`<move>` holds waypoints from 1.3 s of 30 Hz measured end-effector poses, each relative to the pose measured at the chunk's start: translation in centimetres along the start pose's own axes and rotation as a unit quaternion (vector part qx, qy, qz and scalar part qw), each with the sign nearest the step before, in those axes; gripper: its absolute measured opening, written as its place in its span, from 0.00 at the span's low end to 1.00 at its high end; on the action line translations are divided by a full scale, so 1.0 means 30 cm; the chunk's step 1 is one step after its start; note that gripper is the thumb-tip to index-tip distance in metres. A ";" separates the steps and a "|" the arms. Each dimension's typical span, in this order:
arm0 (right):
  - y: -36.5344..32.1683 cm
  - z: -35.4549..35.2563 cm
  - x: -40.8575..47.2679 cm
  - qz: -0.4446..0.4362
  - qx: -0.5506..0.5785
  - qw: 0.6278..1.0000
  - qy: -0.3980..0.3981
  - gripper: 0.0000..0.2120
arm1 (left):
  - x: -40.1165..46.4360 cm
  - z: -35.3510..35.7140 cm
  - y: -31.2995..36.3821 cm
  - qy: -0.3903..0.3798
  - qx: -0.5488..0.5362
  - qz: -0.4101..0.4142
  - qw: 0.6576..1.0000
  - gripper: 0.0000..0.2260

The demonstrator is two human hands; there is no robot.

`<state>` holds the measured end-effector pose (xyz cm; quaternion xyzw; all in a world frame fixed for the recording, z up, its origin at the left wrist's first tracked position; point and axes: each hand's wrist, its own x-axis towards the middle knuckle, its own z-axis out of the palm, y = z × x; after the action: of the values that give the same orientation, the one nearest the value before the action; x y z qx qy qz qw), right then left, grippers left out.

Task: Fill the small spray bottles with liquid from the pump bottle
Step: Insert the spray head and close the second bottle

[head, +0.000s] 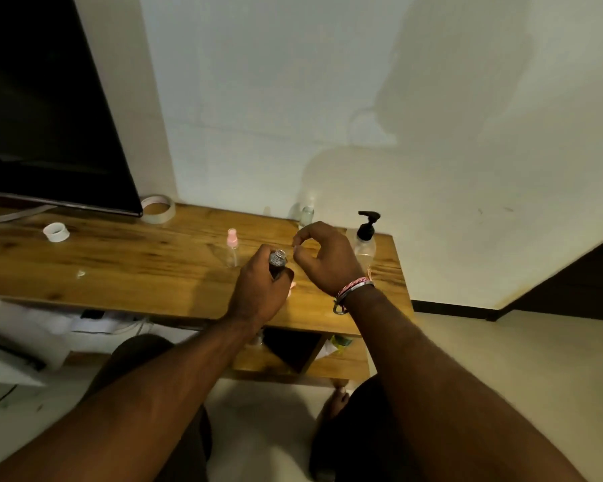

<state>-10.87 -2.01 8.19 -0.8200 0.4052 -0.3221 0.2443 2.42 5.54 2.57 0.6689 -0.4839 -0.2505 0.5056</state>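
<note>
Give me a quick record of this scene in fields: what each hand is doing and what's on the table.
left hand: grips a small uncapped bottle
right hand: fingers curled beside the bottle's mouth; whether it pinches anything, unclear
pump bottle: upright, behind right hand
pink-capped spray bottle: upright, capped
tape roll: near the dark screen
table: wooden

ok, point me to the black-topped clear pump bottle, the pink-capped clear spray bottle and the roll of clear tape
black-topped clear pump bottle [365, 245]: head view, on its clear body.
pink-capped clear spray bottle [231, 238]: head view, on its pink cap.
roll of clear tape [158, 209]: head view, on its outer band.
</note>
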 end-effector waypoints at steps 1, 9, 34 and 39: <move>0.010 0.039 -0.022 0.009 -0.003 1.000 -0.019 0.05 | -0.012 -0.007 -0.032 0.002 0.004 -0.010 1.000 0.08; 0.169 0.273 -0.120 0.082 -0.029 0.993 -0.084 0.08 | -0.041 0.015 -0.240 -0.017 0.039 -0.046 0.998 0.08; 0.242 0.335 -0.062 0.336 0.052 0.937 0.083 0.13 | -0.017 0.100 -0.333 -0.005 0.083 -0.106 0.991 0.15; 0.231 0.277 -0.086 0.301 0.184 0.927 0.129 0.14 | -0.040 0.100 -0.315 -0.022 0.083 -0.106 0.991 0.14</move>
<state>-9.53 -2.56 -2.84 -0.5516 0.5944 -0.4056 0.4217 3.20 5.51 -7.39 0.7504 -0.4402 -0.2763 0.4084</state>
